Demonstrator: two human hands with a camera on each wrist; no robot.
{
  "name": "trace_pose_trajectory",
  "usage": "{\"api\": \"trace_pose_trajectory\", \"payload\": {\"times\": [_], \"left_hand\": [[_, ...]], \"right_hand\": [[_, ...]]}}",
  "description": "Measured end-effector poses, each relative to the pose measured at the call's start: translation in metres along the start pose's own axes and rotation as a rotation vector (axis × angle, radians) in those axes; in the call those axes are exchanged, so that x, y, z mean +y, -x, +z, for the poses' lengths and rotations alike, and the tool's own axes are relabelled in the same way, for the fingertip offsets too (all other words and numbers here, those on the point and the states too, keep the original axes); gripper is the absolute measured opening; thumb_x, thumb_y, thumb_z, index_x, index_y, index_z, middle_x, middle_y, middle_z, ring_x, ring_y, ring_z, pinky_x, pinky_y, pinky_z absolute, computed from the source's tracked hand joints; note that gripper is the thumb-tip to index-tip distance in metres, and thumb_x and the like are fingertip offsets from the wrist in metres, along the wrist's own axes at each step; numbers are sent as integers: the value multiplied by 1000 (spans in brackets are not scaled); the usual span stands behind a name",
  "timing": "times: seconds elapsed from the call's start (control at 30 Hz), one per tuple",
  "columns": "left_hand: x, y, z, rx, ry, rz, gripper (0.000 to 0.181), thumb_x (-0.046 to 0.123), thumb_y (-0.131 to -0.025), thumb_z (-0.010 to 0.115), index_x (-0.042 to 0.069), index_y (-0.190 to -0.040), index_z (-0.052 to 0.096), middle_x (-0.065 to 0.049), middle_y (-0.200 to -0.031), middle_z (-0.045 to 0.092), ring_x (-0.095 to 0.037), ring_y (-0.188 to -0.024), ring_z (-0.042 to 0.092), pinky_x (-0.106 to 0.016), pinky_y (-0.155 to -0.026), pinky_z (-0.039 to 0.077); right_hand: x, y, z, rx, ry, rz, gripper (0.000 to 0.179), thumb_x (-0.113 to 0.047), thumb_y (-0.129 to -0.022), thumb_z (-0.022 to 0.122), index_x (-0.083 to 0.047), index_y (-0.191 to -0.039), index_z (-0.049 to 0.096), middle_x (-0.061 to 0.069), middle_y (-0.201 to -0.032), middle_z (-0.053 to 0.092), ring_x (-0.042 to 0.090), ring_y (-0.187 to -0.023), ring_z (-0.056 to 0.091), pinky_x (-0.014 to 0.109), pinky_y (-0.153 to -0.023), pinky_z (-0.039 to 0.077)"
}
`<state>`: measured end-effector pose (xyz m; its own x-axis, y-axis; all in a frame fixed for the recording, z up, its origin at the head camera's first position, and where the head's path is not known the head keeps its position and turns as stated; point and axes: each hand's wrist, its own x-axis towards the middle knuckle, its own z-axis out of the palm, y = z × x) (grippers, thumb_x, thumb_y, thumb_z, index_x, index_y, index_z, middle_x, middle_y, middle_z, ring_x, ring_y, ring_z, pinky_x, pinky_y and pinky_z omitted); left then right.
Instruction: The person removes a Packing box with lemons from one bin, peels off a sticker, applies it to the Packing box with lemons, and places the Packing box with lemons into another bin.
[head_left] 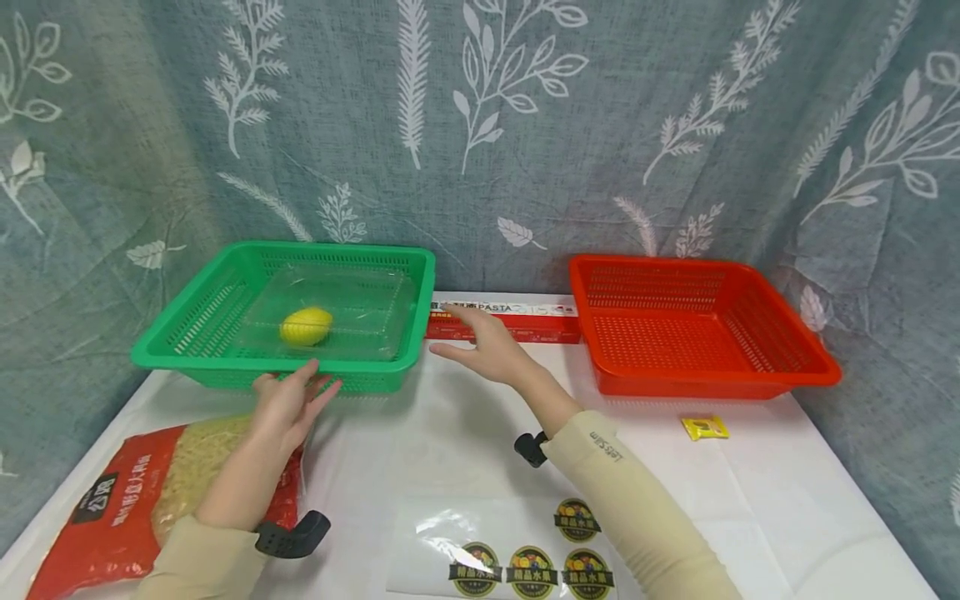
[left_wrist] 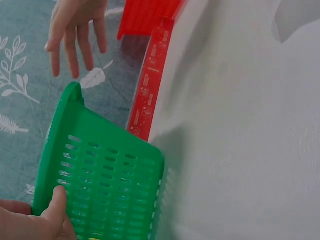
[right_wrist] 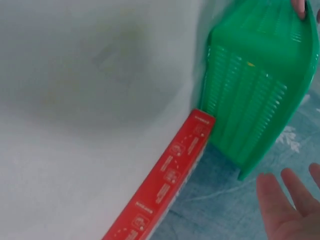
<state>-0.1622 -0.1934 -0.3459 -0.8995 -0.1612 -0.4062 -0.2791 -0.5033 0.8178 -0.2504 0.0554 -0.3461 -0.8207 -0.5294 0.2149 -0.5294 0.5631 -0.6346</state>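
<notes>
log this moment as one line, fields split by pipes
left hand: touching green basket's front rim | right hand: empty, near basket's right side | in basket: yellow lemon, clear container

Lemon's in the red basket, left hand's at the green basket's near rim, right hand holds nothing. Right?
One error: the lemon is in the green basket, not the red basket; the head view shows it. The rest stands: left hand at the green basket's near rim, right hand holding nothing.
</notes>
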Motion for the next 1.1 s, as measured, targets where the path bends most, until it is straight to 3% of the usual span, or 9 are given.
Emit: {"api": "trace_pose_trajectory", "payload": {"times": [0.13,0.3,0.47,0.6,0.9,1.1], "left_hand": [[-2,-1,2,9,23,13,77,7,-97,29,20,-132,-38,-13,-147,-8,-18,-134,22,-20,-92,41],[-4,-2,2,21,63,28,78,6,-97,31,21,-132,-37,-14,-146,-8,-19,-133,22,-21,-92,41],[-5,-5,3,35,96,41,78,5,-96,34,22,-135,-33,-14,-142,-1,-17,-120,35,-23,-93,41],[-5,-8,2,81,122,50,77,4,-95,37,21,-137,-24,-9,-135,9,-12,-109,39,-23,-92,42],[-9,-12,2,132,187,91,77,1,-94,40,24,-137,-19,-8,-133,12,-10,-108,38,-23,-92,42],[-12,-12,2,131,226,115,77,1,-93,40,26,-136,-18,-7,-134,11,-10,-108,38,-23,-91,43]], "right_hand": [[-2,-4,6,27,-104,-23,59,-30,-85,65,-7,-135,44,8,-134,47,25,-119,46,40,-88,48],[-5,-9,16,29,-220,11,55,-26,-85,66,-7,-133,47,6,-130,51,25,-115,50,29,-81,51],[-8,-15,22,55,-210,24,57,-25,-83,68,-7,-132,47,5,-130,51,24,-112,52,25,-81,50],[-14,-20,27,63,-203,1,56,-24,-83,69,-5,-131,48,9,-128,53,22,-109,55,22,-80,50],[-28,-31,34,55,-202,-3,55,-24,-82,69,-8,-130,50,11,-125,55,22,-102,58,26,-79,50],[-41,-33,40,20,-210,28,56,-28,-83,68,-12,-133,47,7,-127,53,21,-106,55,19,-78,48]]}}
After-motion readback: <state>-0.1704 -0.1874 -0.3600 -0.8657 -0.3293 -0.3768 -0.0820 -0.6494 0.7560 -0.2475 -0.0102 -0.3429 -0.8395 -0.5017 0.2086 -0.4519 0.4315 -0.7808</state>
